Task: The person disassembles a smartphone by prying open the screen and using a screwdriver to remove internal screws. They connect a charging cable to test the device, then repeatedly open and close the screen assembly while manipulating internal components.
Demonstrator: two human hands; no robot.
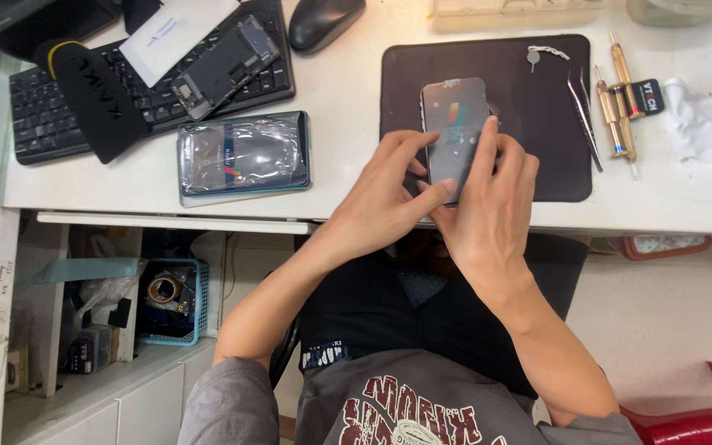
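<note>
Phone: a smartphone (pixel 453 115) lies flat, glass side up, on the dark work mat (pixel 537 124), toward the near edge of the tabletop (pixel 356 173); its lower half is hidden by the hands.
Left hand: the left hand (pixel 385 194) is curled, thumb and forefinger pinching the phone's lower left side.
Right hand: the right hand (pixel 488 202) lies over the phone's lower right part, fingers extended along the glass, thumb pressed at the bottom edge.
Mat: a small SIM ejector pin (pixel 544 54) near its far edge; otherwise only the phone on it.
Right of mat: tweezers (pixel 584 115) just beside the mat's edge, then brass-handled screwdrivers (pixel 620 99), then a crumpled white wipe (pixel 698 115) near the tabletop's right edge.
Left of mat: a plastic-wrapped phone (pixel 245 155) near the tabletop's front edge.
Far left corner: a black keyboard (pixel 43 119) carrying an opened phone chassis (pixel 224 66), a white card (pixel 176 35) and a black sleeve (pixel 96 95).
Far edge: a black mouse (pixel 325 21).
Obstructions: nothing between the hands and the phone.
</note>
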